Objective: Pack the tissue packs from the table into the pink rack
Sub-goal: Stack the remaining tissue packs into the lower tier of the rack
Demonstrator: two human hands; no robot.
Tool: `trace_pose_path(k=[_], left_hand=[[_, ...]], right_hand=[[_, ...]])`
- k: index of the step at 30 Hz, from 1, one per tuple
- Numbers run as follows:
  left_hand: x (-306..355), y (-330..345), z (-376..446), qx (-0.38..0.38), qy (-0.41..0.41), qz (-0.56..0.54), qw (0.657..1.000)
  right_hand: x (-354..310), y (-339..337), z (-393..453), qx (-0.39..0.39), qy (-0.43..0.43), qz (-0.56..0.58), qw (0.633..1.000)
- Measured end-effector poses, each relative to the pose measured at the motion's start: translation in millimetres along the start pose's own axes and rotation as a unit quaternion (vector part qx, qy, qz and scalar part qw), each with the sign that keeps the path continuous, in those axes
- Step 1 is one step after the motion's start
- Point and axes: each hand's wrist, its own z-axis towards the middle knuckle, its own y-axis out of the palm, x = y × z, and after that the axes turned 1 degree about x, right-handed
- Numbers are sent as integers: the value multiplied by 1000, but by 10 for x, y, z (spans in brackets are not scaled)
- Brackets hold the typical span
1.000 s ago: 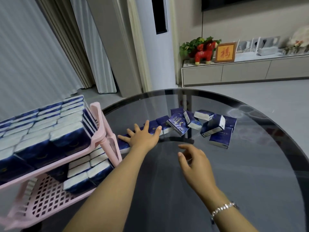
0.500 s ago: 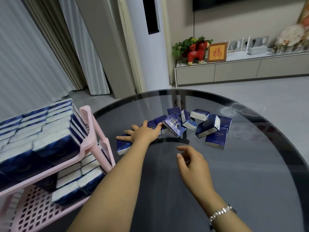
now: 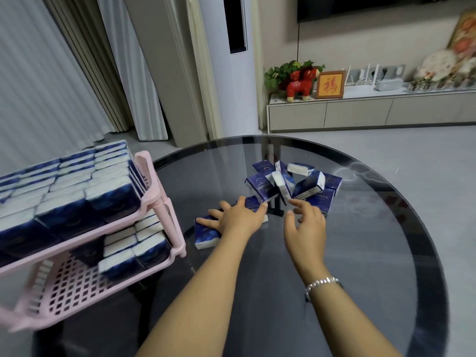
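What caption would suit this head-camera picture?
Two bare hands, left hand and right hand, reach for dark blue tissue packs on a round glass table beside a pink plastic rack.

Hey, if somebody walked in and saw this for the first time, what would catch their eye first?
Probably the pink rack at the left edge of the glass table, its top shelf packed tight with blue and white tissue packs. Next, the loose heap of packs at the table's middle, with the left hand spread flat on some nearer packs and the right hand reaching in beside it.
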Motion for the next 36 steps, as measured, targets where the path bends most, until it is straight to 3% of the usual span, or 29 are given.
trace_pose_path(k=[12,17,22,28,36], left_hand=[[-381,123,-947,-61,62,19,996],[-755,124,-1149,-72,99,31,992],[-1121,127,-1241,-25,140,27,989],[-1388,63,-1175,-20,167,16,986],[-1553,-154,-1140,-125,261,-1,957]], right_hand=[[58,-87,4,-123,-5,33,992],[-14,-33,11,-162,-55,-61,983],[-140,147,204,-239,-112,-181,947],[-268,379,488,-338,-67,-310,886],[-255,312,388,-288,-137,-321,892]])
